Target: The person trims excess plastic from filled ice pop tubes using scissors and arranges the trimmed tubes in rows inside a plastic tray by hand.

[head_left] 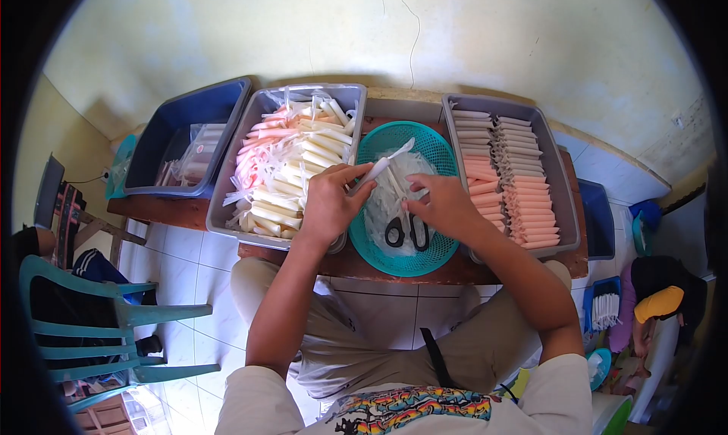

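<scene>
Between the thumb and fingers of my left hand (334, 200) is a white ice pop in a plastic tube (371, 172), tilted, its loose plastic end pointing up and right. My right hand (447, 204) hovers over the basket, thumb and index finger apart, with nothing visible between them. Under both hands stands a round turquoise basket (402, 266) lined with clear plastic scraps (413, 162). Black-handled scissors (419, 234) lie in it, close below my right hand.
Left of the basket, a grey tub (220, 200) holds jumbled white and pink ice pops. Another grey tub (569, 215) at right holds neat rows of brownish and pink ones. A dark blue tub (220, 158) sits far left. A green chair (83, 332) and another person (660, 302) flank the table.
</scene>
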Motion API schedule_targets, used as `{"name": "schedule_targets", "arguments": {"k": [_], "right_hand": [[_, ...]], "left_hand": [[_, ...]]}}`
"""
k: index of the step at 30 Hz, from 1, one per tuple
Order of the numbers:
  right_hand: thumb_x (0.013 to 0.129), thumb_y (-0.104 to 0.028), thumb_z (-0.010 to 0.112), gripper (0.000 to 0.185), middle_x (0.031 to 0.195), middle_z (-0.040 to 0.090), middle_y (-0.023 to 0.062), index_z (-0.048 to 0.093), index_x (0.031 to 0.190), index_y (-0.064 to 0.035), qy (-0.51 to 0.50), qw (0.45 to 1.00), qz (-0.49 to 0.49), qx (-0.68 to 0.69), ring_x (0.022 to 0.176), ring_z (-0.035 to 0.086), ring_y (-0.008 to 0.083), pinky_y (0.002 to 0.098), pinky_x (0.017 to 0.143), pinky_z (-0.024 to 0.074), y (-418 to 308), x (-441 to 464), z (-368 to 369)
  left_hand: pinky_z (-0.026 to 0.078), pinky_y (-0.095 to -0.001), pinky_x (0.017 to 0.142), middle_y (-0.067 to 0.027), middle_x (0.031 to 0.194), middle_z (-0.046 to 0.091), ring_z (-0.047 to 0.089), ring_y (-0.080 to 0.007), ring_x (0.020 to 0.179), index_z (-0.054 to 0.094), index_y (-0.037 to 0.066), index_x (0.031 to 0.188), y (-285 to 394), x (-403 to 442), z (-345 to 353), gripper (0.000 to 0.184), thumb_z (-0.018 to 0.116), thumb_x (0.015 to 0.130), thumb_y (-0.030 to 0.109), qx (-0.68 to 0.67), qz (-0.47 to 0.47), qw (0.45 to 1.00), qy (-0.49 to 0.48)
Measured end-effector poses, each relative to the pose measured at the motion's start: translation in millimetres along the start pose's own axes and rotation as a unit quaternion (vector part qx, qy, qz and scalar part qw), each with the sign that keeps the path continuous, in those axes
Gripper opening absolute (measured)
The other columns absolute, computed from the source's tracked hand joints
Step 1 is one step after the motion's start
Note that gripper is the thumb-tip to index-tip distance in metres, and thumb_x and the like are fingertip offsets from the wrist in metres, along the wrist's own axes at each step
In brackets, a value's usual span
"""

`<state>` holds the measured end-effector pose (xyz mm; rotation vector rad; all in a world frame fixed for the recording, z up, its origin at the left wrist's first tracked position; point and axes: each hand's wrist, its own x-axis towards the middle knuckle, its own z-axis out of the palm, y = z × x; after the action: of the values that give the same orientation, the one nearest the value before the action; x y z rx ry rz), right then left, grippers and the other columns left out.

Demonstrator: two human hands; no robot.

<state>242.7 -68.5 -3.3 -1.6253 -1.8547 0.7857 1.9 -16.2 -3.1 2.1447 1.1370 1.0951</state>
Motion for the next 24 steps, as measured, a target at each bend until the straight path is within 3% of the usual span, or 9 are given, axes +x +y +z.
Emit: {"name": "schedule_targets", "arguments": {"k": [1,3,4,6,11,13,18,24], "right_hand": [[0.088,-0.022,0.085,0.056,0.110,0.078,0.0228,0.068,0.132,0.0081,0.000,1.000,0.001,0.000,0.098,0.079,0.0295,0.0390,0.088,0.0611,3,-4,7],[0.086,-0.024,0.086,0.061,0.108,0.075,0.0280,0.064,0.128,0.0131,-0.033,0.986,-0.046,-0.158,0.103,0.074,0.0420,0.0482,0.093,0.0589,13,-8,24],[0.086,-0.024,0.086,0.061,0.108,0.075,0.0280,0.064,0.128,0.0131,-0.033,0.986,-0.045,-0.158,0.103,0.074,0.0420,0.0482,0.093,0.0589,17,-8,31],[0.084,-0.026,0.087,0.063,0.110,0.071,0.0316,0.060,0.123,0.0147,-0.085,0.980,0.015,-0.178,0.108,0.069,0.0489,0.0529,0.097,0.0564,21,-6,43],[0.086,-0.028,0.085,0.070,0.120,0.066,0.0342,0.052,0.130,0.0151,-0.102,0.977,0.045,-0.181,0.112,0.068,0.0493,0.0506,0.098,0.0573,19,-2,59],[0.086,-0.028,0.085,0.077,0.123,0.065,0.0347,0.048,0.136,0.0169,-0.119,0.974,0.066,-0.180,0.113,0.068,0.0490,0.0499,0.099,0.0575,18,-3,62],[0.087,-0.029,0.085,0.096,0.130,0.060,0.0371,0.034,0.151,0.0216,-0.101,0.976,0.067,-0.182,0.119,0.067,0.0503,0.0492,0.101,0.0572,20,-4,64],[0.085,-0.027,0.086,0.090,0.130,0.060,0.0365,0.040,0.146,0.0200,-0.106,0.976,0.081,-0.170,0.118,0.066,0.0510,0.0501,0.103,0.0561,23,0,62]], "left_hand": [[0.056,-0.0326,0.068,-0.0121,0.091,0.078,0.071,-0.0192,0.074,0.081,0.005,0.120,-1,0,1,0.033,0.087,0.088,0.010,-0.003,0.001,1.000,0.006],[0.056,-0.0327,0.068,-0.0120,0.091,0.077,0.070,-0.0189,0.073,0.081,0.005,0.120,-2,1,3,0.033,0.087,0.088,0.011,0.001,0.003,1.000,0.005],[0.056,-0.0329,0.067,-0.0119,0.090,0.077,0.069,-0.0186,0.072,0.081,0.005,0.120,-2,1,3,0.033,0.087,0.088,0.011,0.005,0.005,1.000,0.004],[0.055,-0.0329,0.067,-0.0117,0.090,0.077,0.068,-0.0183,0.071,0.081,0.005,0.120,1,1,3,0.033,0.087,0.088,0.011,0.006,-0.002,1.000,-0.005],[0.054,-0.0327,0.066,-0.0106,0.089,0.076,0.066,-0.0175,0.068,0.081,0.007,0.121,0,0,5,0.034,0.087,0.087,0.011,0.010,0.005,1.000,-0.013],[0.057,-0.0389,0.070,-0.0155,0.091,0.076,0.072,-0.0290,0.075,0.081,0.004,0.117,2,0,5,0.032,0.087,0.087,0.012,0.012,-0.006,1.000,-0.022],[0.057,-0.0392,0.072,-0.0160,0.092,0.076,0.072,-0.0299,0.077,0.081,0.004,0.117,5,1,7,0.032,0.087,0.087,0.013,0.021,-0.007,0.999,-0.034],[0.057,-0.0389,0.071,-0.0155,0.092,0.076,0.072,-0.0300,0.075,0.080,0.004,0.117,4,1,8,0.032,0.086,0.087,0.012,0.024,0.011,0.999,-0.031]]}}
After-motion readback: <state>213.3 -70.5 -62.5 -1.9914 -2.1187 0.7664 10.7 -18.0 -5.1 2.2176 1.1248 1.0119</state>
